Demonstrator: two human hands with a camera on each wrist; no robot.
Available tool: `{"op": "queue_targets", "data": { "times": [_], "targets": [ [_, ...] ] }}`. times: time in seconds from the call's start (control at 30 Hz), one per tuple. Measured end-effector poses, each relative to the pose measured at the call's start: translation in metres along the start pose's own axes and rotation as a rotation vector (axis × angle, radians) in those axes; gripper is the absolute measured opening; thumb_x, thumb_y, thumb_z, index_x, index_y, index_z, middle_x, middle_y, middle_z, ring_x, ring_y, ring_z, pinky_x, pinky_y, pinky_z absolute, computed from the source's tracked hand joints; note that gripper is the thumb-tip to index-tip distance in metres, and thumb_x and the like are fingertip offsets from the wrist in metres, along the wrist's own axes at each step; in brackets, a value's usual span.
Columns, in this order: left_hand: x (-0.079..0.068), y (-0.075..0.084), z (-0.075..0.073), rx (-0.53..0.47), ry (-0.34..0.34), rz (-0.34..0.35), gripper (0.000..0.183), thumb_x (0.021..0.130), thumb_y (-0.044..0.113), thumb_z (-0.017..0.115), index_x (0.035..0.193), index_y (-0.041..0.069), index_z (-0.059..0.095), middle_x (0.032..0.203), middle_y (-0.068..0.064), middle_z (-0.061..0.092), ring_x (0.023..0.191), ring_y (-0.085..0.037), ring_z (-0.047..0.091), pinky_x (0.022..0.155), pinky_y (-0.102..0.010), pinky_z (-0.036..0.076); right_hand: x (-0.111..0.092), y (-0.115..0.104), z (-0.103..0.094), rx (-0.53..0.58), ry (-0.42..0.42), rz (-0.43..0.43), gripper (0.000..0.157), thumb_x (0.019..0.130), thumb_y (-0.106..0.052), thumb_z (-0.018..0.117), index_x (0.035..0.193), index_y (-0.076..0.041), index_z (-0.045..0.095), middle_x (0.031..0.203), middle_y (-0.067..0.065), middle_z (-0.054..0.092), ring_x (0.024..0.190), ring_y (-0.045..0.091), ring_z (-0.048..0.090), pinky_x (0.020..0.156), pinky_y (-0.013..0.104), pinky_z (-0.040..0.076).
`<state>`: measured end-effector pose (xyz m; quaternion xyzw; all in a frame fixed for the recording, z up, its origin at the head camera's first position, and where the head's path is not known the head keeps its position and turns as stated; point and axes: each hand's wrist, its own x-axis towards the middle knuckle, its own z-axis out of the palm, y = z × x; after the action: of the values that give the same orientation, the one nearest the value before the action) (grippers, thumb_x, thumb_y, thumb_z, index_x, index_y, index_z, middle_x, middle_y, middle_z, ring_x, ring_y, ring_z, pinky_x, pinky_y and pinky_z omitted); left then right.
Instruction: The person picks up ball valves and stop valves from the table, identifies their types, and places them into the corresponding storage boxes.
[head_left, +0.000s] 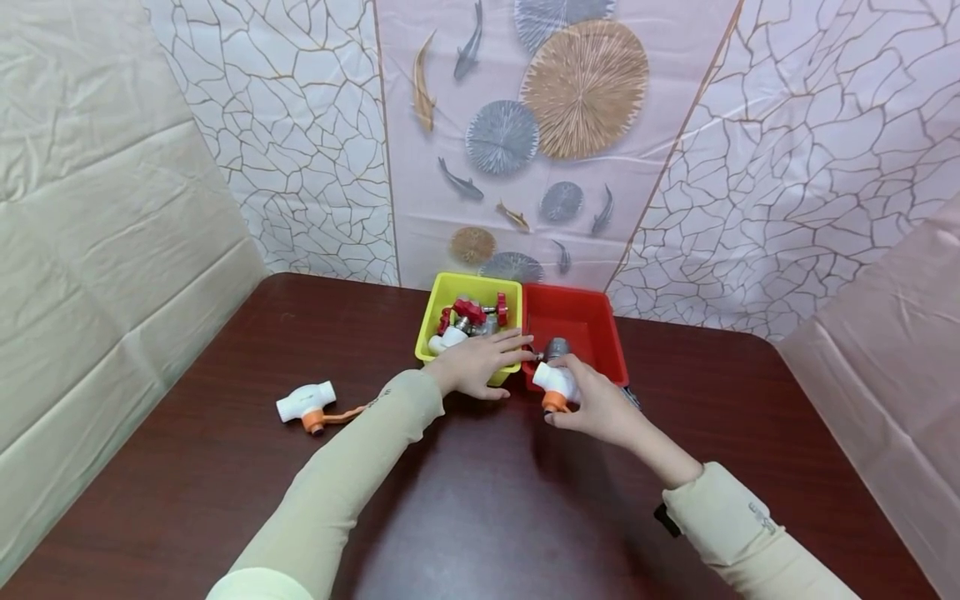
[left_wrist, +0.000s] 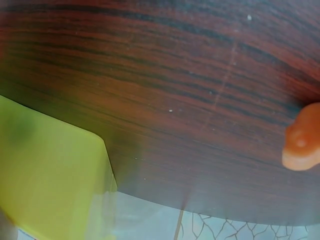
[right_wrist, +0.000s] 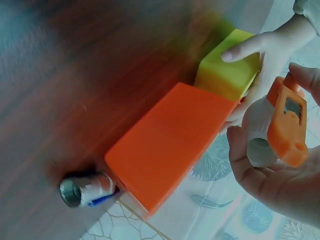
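In the head view my right hand (head_left: 603, 404) grips a white plastic ball valve (head_left: 553, 379) with an orange handle (head_left: 556, 402), held over the front of the red bin (head_left: 611, 333). The right wrist view shows this valve (right_wrist: 260, 127) between thumb and fingers. My left hand (head_left: 476, 364) lies across the front right corner of the yellow bin (head_left: 426, 329), its fingers straight and reaching towards the red bin, its thumb at the front wall. Red-handled metal valves (head_left: 470, 312) and a white fitting (head_left: 447, 339) lie inside the yellow bin.
A second white ball valve (head_left: 306, 402) with an orange handle lies on the table left of my left forearm. One grey metal fitting (head_left: 557, 347) sits in the red bin. Another metal fitting (right_wrist: 87, 189) lies on the table beside that bin. A patterned cloth wall (head_left: 315, 142) stands behind.
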<state>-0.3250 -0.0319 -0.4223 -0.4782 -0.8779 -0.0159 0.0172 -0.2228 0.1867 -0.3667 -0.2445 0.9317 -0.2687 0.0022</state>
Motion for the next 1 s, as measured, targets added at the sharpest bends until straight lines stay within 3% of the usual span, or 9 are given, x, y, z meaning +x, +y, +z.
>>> {"op": "queue_targets", "data": {
  "times": [0.13,0.63,0.93,1.0],
  "targets": [
    [0.002,0.002,0.0,-0.005,-0.001,-0.007,0.073,0.084,0.045,0.063,0.147,0.024,0.033,0.158,0.0,0.02,0.147,-0.021,0.014,0.114,-0.038,0.03,0.004,-0.003,-0.008,-0.024,-0.001,0.022,0.065,0.071,-0.015,0.079,0.125,-0.004,0.044,0.108,0.016,0.058,0.09,0.023,0.055,0.075,0.038,0.055],
    [0.002,-0.001,0.001,0.001,-0.008,-0.002,0.071,0.085,0.047,0.061,0.147,0.023,0.034,0.157,-0.003,0.021,0.147,-0.021,0.013,0.114,-0.037,0.03,0.02,-0.003,-0.027,-0.046,0.026,0.048,0.063,0.074,-0.016,0.077,0.126,-0.004,0.043,0.116,0.018,0.057,0.096,0.027,0.054,0.083,0.044,0.053],
    [0.0,0.0,0.0,-0.007,-0.014,-0.004,0.071,0.085,0.046,0.061,0.147,0.024,0.033,0.158,-0.003,0.02,0.147,-0.022,0.014,0.113,-0.038,0.031,0.036,0.002,-0.037,-0.071,0.036,0.049,0.062,0.075,-0.014,0.076,0.126,-0.002,0.043,0.109,0.018,0.058,0.083,0.025,0.053,0.067,0.033,0.047],
    [-0.001,0.0,0.0,-0.01,-0.01,-0.008,0.071,0.085,0.046,0.061,0.147,0.023,0.033,0.158,-0.003,0.02,0.147,-0.022,0.013,0.113,-0.038,0.031,0.043,0.006,-0.037,-0.07,0.031,0.053,0.062,0.076,-0.014,0.076,0.127,-0.003,0.042,0.11,0.018,0.057,0.085,0.025,0.054,0.069,0.034,0.049]
  ]
}}
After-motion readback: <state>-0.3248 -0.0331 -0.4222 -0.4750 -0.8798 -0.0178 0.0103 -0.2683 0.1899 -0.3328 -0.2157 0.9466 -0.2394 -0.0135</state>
